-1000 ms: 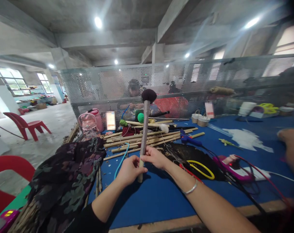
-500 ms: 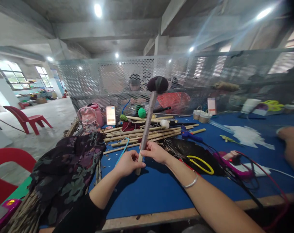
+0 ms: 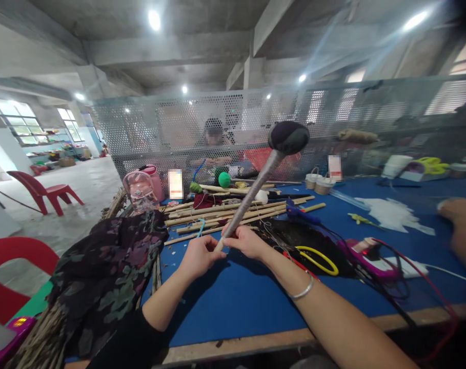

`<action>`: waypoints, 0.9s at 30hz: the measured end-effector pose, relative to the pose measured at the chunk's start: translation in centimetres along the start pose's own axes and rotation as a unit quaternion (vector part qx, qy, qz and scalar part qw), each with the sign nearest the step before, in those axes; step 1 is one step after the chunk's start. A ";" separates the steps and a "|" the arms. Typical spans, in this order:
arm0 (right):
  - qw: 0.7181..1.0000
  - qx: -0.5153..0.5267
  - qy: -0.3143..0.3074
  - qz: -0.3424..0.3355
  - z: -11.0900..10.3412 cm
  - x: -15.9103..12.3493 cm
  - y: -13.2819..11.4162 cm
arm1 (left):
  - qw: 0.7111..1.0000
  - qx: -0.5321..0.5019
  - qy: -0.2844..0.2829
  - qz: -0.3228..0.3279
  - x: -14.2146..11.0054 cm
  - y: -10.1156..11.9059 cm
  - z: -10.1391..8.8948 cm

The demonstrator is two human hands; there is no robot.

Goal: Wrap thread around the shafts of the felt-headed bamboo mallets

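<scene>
I hold the grey stick [image 3: 252, 192] low with my left hand [image 3: 198, 258] and right hand [image 3: 249, 243], green ball [image 3: 224, 179] to its left, yellow loop [image 3: 335, 267] right

Dim overall | ceiling lamps [image 3: 154, 20] glaring, 1 streaking | windows [image 3: 19, 123] overexposed | right edge blurred | shadows below hands [image 3: 197, 258]

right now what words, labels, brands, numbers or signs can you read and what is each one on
None can be read.
Panel by the pink bag: pixelated, unreadable.
Other panel by the cups: pixelated, unreadable.
Pink bag: any print is too blurred.
Stick: no writing visible.
</scene>
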State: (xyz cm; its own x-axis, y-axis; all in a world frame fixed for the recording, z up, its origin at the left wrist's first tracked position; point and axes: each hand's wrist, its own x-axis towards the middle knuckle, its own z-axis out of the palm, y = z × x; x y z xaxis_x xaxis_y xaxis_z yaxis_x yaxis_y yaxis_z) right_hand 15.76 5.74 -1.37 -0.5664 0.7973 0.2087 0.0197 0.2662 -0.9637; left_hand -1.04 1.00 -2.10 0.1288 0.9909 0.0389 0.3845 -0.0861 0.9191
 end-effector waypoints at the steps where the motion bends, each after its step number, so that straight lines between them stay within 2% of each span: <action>1: 1.000 -0.002 -0.001 -0.003 0.0 -0.1 -0.1 | 0.999 -0.019 -0.026 -0.005 0.0 0.0 -0.2; 4: 1.000 0.015 -0.005 -0.003 -0.1 -0.2 0.0 | 0.986 -0.101 -0.131 -0.007 -0.2 0.1 -0.3; 6: 1.000 0.018 0.002 0.007 0.0 -0.1 0.2 | 0.973 -0.147 -0.176 -0.010 -0.3 0.1 0.0; 8: 1.000 0.010 0.013 0.019 0.3 0.2 0.5 | 0.974 -0.158 -0.160 0.000 -0.4 0.0 0.6; 12: 0.999 0.033 0.015 0.028 1.1 0.7 1.0 | 0.994 -0.088 -0.038 0.047 -0.2 -0.2 1.3; 14: 0.998 0.047 0.007 0.032 1.1 0.7 1.0 | 0.996 -0.077 -0.013 0.039 -0.1 -0.1 1.3; 16: 0.998 0.061 -0.011 0.029 0.7 0.5 0.9 | 0.994 -0.100 -0.025 0.019 -0.2 0.2 1.0; 20: 0.991 0.105 -0.068 0.038 -0.6 0.0 0.6 | 0.974 -0.186 -0.129 -0.023 -0.5 0.8 0.6; 22: 0.989 0.118 -0.077 0.052 -0.8 -0.1 0.6 | 0.967 -0.194 -0.163 -0.025 -0.7 0.8 0.6; 24: 0.989 0.126 -0.064 0.051 -0.6 0.0 0.8 | 0.975 -0.172 -0.143 -0.003 -0.7 0.8 0.7; 27: 0.992 0.122 -0.022 0.038 0.1 0.3 1.0 | 0.994 -0.100 -0.039 0.033 -0.4 0.5 0.8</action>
State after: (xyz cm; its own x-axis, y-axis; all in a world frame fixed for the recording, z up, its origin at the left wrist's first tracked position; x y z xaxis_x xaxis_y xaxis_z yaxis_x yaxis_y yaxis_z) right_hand 15.51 6.20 -2.26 -0.6070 0.7837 0.1317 -0.1332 0.0630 -0.9891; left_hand -0.20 0.43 -1.92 0.2213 0.9720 0.0787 0.1853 -0.1212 0.9752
